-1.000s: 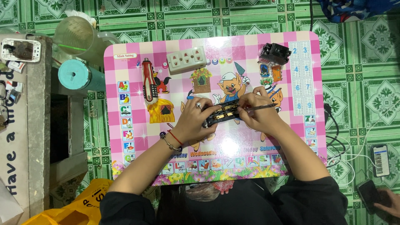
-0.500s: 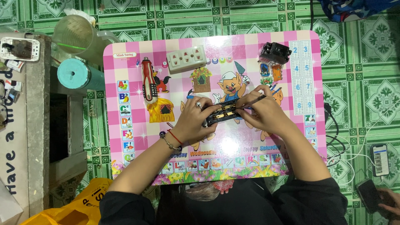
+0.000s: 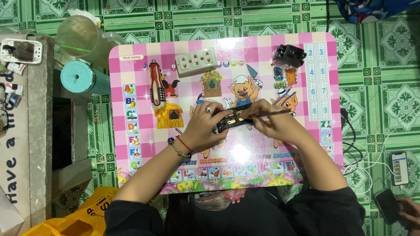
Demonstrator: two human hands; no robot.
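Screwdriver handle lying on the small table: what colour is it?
Red and black, on the screwdriver left of the left hand; head view.

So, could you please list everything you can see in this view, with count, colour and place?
Small table: one, pink checked with cartoon pictures, centre, on the green tiled floor.
Socket strip: one, white, table's far edge.
Screwdriver: one, red and black handle, table's left part.
Black part: one, table's far right corner.
Black device: one, opened, held at table centre.
Thin tool: one, dark, over the device.
Teal cup: one, left of the table.
Clear jug: one, far left.
Yellow bag: one, near left.
Phones: two, on the floor at right, the nearer one by another person's hand.
Left hand: steadies the device.
Right hand: holds the thin tool.
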